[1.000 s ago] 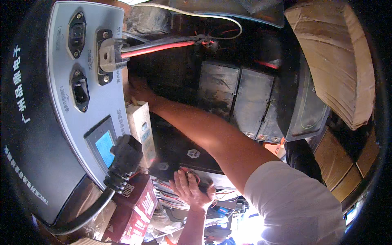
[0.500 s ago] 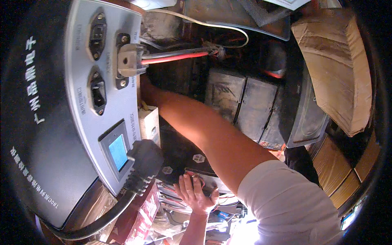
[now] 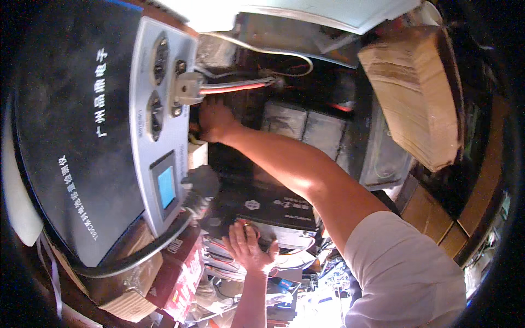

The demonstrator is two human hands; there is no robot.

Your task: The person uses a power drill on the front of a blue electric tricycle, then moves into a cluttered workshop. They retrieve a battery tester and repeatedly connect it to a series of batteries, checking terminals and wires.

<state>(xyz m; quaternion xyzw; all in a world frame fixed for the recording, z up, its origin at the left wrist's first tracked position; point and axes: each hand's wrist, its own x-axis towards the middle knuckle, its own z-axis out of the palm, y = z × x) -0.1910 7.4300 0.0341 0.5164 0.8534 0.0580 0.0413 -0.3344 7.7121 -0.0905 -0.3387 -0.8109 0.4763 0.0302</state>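
Note:
My left hand (image 3: 249, 249) lies with its fingers stretched and thumb apart over the front edge of a black box-shaped device (image 3: 284, 206) with a pale front face. Something red shows by its fingertips. My right arm crosses the middle, and my right hand (image 3: 217, 121) reaches in beside the grey front panel (image 3: 143, 93) of a large black tester (image 3: 71, 147). Its fingers are partly hidden there, near a small white box (image 3: 197, 156). Above that hand, a beige connector (image 3: 188, 89) with red and dark cables sits in the panel. Lower on the panel is a lit blue screen (image 3: 166, 187).
A thick black plug (image 3: 201, 183) with a heavy cable stands out from the panel. Below lies a red carton (image 3: 178, 273). Grey block-shaped batteries (image 3: 284, 117) stand beyond my right arm, with a cardboard piece (image 3: 413, 93) at right. Loose wires crowd the lower middle.
The view has shifted, and the tester now sits farther right in it. My right hand, hidden before, now shows beside the panel. My left hand stays at the black device's edge.

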